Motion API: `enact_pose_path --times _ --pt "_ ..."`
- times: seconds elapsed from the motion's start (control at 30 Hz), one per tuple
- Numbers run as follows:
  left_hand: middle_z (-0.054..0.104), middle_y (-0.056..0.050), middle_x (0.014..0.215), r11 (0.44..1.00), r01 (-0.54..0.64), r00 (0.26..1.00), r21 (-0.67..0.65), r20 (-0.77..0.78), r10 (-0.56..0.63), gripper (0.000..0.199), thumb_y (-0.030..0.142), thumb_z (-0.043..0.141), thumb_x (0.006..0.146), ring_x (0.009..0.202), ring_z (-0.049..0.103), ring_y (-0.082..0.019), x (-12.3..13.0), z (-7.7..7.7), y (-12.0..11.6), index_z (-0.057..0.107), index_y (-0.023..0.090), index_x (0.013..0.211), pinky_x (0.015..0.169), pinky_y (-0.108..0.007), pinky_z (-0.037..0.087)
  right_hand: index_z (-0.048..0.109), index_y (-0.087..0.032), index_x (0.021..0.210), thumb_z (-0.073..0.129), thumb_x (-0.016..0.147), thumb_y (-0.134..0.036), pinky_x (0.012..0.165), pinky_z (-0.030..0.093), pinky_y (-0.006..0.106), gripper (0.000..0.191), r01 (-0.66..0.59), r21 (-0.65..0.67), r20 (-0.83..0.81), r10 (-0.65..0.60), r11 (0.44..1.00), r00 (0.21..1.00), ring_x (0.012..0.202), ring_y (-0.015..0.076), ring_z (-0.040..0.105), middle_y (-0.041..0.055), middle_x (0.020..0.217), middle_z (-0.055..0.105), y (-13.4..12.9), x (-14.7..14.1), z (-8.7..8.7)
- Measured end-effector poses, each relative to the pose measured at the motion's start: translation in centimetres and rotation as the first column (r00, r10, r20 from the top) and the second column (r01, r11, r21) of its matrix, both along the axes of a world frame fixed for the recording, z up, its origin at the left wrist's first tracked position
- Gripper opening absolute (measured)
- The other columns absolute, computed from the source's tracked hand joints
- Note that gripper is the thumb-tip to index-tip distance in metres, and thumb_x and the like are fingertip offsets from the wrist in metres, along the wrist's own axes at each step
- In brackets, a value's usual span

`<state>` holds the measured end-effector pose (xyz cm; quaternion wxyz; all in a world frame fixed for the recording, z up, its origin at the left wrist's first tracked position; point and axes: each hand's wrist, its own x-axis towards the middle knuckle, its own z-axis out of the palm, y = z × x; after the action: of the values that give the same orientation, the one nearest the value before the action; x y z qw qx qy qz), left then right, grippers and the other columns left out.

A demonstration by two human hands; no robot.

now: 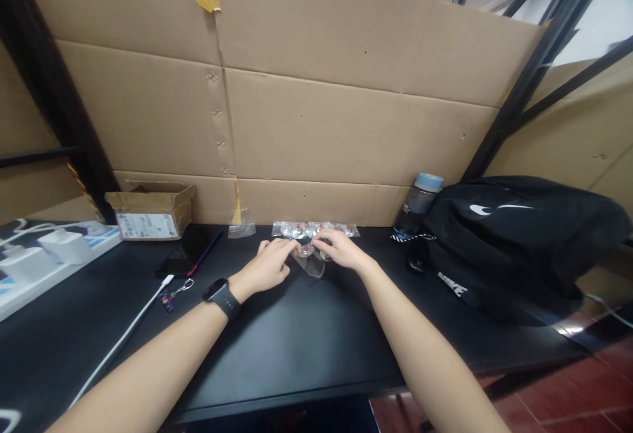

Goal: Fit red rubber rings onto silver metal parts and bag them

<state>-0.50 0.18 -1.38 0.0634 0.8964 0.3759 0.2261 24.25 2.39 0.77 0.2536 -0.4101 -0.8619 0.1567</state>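
A small clear plastic bag [314, 265] with something silvery and red in it is between my two hands, above the black table. My left hand [267, 265], with a dark watch on the wrist, pinches the bag's left side. On the other side, the fingers of my right hand [339, 248] are closed at its upper right edge. Just behind my hands, several clear packets [291, 229] with silvery and red contents lie in a row along the cardboard wall.
On the black table [297, 347], an open cardboard box [151, 212], phone [190, 252], keychain [171, 298], white cable [123, 337] and power strip [106, 240] lie left. A blue-capped bottle [418, 205] and black backpack [514, 248] stand right. Another empty-looking bag [242, 229] lies behind.
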Motion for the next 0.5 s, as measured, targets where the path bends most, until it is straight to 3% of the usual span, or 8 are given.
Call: enact_pose_path --times 0.1,0.17,0.33,0.5 --pt "0.062 -0.005 0.120 0.995 -0.049 0.999 0.089 -0.001 0.049 0.031 0.021 0.059 0.085 0.117 0.051 -0.027 0.6 -0.3 0.1 0.059 0.027 0.115 0.097 -0.042 0.034 0.070 -0.018 0.096 0.070 0.081 -0.010 0.076 0.042 0.026 0.018 -0.007 0.033 0.067 0.005 0.999 0.998 0.078 0.0147 0.056 0.0030 0.096 0.063 0.1 0.8 0.0" --pt "0.062 -0.006 0.119 0.991 -0.060 0.998 0.118 -0.003 0.061 0.024 0.028 0.062 0.088 0.117 0.049 -0.028 1.1 -0.5 0.0 0.062 0.027 0.112 0.096 -0.042 0.033 0.071 -0.019 0.093 0.080 0.071 -0.009 0.076 0.042 0.026 0.025 -0.019 0.044 0.123 0.013 0.999 0.992 0.080 0.0151 0.055 0.0018 0.094 0.061 0.2 0.8 -0.3" --pt "0.065 -0.006 0.110 0.989 -0.092 0.995 0.117 0.043 0.087 0.012 0.029 0.057 0.093 0.114 0.050 -0.026 1.8 -0.7 0.2 0.068 0.024 0.092 0.094 -0.042 0.032 0.073 -0.018 0.084 0.074 0.083 -0.018 0.083 0.043 0.027 0.002 -0.029 0.039 0.098 0.025 0.999 0.995 0.086 0.0167 0.059 0.0030 0.092 0.062 0.2 0.8 -0.5" --pt "0.066 -0.003 0.114 0.980 -0.194 0.976 -0.033 0.095 0.196 0.013 0.030 0.061 0.085 0.116 0.050 -0.028 1.2 -0.8 0.9 0.071 0.024 0.079 0.092 -0.044 0.034 0.074 -0.018 0.082 0.075 0.082 -0.020 0.087 0.045 0.029 0.003 -0.025 -0.029 0.045 0.027 0.999 0.999 0.091 0.0176 0.061 0.0049 0.102 0.065 0.0 1.0 0.1"
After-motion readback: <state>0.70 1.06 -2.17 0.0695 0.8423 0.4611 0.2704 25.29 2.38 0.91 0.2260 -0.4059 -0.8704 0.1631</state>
